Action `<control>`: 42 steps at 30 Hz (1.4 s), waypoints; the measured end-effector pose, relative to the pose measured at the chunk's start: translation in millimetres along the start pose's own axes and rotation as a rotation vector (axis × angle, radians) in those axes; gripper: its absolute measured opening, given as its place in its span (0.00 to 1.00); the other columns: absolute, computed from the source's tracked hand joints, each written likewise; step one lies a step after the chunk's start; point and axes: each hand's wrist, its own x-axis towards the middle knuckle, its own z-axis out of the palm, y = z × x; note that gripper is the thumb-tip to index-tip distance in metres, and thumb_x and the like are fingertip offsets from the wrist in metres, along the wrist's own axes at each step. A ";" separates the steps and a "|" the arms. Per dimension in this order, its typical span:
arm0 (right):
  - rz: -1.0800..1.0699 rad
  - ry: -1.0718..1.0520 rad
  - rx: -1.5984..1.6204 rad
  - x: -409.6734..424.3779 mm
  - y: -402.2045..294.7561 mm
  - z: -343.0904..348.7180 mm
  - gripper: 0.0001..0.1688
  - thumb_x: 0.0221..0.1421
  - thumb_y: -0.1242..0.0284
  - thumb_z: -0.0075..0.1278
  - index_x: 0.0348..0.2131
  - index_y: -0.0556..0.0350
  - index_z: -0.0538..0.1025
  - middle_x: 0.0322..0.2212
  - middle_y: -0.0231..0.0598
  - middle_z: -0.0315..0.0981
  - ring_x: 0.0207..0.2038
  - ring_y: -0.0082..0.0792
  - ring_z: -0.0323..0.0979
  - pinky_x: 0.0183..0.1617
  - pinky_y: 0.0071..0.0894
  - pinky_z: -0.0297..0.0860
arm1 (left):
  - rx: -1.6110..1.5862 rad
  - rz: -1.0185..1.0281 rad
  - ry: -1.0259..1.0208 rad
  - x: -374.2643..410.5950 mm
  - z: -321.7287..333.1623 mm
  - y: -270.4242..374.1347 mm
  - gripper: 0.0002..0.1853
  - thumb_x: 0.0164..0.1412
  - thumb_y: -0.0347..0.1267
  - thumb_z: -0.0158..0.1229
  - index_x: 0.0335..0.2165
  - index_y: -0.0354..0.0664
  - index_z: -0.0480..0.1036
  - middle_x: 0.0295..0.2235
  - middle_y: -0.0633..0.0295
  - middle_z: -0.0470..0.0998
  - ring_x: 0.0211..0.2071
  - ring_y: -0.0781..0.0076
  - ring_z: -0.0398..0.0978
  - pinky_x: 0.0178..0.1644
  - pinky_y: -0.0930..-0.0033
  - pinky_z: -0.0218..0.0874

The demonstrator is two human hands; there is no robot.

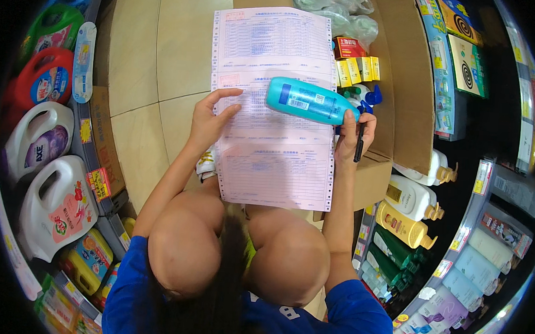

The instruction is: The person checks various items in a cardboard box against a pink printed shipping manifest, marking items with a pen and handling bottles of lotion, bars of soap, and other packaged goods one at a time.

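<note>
My right hand [354, 137] grips a turquoise plastic bottle [304, 100] by its narrower end, with a black pen [359, 142] also tucked in the fingers. The bottle lies on its side over a long pink printed form [274, 171], its back label with a barcode facing up. Perforated strips run down both sides of the form, which bears rows of print and faint red stamps. At the form's left edge, my left hand [216, 113] holds nothing, thumb and forefinger apart. Whether its fingertips touch the paper I cannot tell.
An open cardboard box [408, 70] at the right holds small yellow boxes [357, 70], a red box [349, 48], plastic-wrapped goods [346, 13] and bottles. Detergent jugs [59, 207] line the left shelf; pump bottles [411, 198] and tubes stand on the right shelves. Floor tiles [136, 49] show beyond the form.
</note>
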 end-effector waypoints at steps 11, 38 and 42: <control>0.067 0.035 0.281 4.0 2.9 -6.8 0.16 0.49 0.78 0.54 0.31 0.50 0.60 0.28 0.33 0.66 0.29 0.23 0.66 0.34 0.24 0.66 | -0.033 -0.017 0.027 -0.6 -2.6 -9.1 0.15 0.50 0.26 0.60 0.39 0.39 0.72 0.39 0.62 0.75 0.42 0.74 0.70 0.48 0.74 0.59; 0.210 0.120 0.492 16.5 12.3 -31.5 0.12 0.56 0.69 0.48 0.36 0.57 0.67 0.38 0.40 0.70 0.41 0.33 0.69 0.48 0.36 0.66 | -0.211 -0.017 0.035 -7.4 -6.3 -10.1 0.16 0.52 0.26 0.58 0.42 0.40 0.70 0.37 0.63 0.74 0.36 0.79 0.71 0.40 0.78 0.63; 0.205 0.160 0.476 16.1 7.8 -24.2 0.14 0.54 0.66 0.49 0.35 0.58 0.70 0.35 0.38 0.71 0.35 0.29 0.68 0.43 0.31 0.65 | -0.276 -0.066 0.023 -7.5 -7.3 -10.1 0.14 0.55 0.26 0.54 0.42 0.40 0.70 0.37 0.64 0.74 0.36 0.80 0.71 0.40 0.79 0.63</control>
